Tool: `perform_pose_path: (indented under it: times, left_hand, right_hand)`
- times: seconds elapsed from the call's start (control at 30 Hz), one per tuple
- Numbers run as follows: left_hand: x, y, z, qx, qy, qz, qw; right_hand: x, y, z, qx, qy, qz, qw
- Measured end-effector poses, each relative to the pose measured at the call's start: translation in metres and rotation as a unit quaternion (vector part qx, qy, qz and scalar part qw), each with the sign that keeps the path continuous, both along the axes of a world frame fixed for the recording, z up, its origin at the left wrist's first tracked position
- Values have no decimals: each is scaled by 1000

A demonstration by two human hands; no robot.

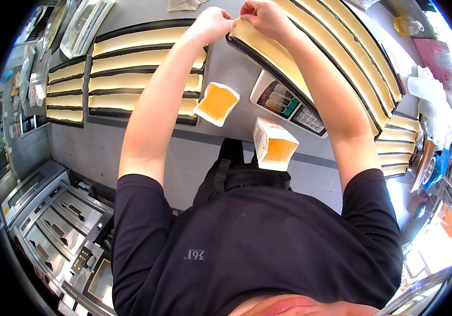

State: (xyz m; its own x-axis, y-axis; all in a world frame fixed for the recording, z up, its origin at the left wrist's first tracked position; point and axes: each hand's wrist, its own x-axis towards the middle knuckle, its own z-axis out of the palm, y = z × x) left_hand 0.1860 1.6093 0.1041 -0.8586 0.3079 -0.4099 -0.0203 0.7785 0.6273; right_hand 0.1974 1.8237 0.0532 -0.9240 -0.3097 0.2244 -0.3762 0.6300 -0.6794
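Observation:
My left hand and my right hand meet at the far end of a black channelled baking tray. Both are closed, thumbs and fingertips pinching the end of a pale yellow dough strip that lines the tray's nearest channel. Parallel channels of this tray hold more such strips. Its near corner sits over a digital scale. Closer to me, two opened cartons with yellowish insides are in view: one carton lies left of the scale, the other at the table's front edge.
A second lined tray lies to the left, with a smaller lined tray beside it. Another lined tray is at the right. Plastic bags and a bottle of yellow liquid crowd the right side. A metal oven stands lower left.

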Motion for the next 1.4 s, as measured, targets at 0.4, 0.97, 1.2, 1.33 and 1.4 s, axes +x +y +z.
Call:
perform_pose_path:
  times: [0.4, 0.97, 1.2, 1.33, 1.4]
  left_hand:
    - [-4, -10, -23, 37, 16, 53, 998]
    - [0, -14, -30, 73, 0, 57, 996]
    - [0, -16, -32, 78, -10, 51, 996]
    - [0, -15, -32, 81, -18, 51, 995]
    - [2, -14, -30, 86, -34, 61, 994]
  right_hand:
    - [-1, -9, -2, 26, -20, -36, 999]
    - [5, 0, 2, 127, 71, 2, 989]
    - [3, -5, 11, 131, 46, 36, 990]
    - [-8, -3, 8, 135, 13, 51, 989]
    - [-10, -3, 7, 141, 4, 51, 989]
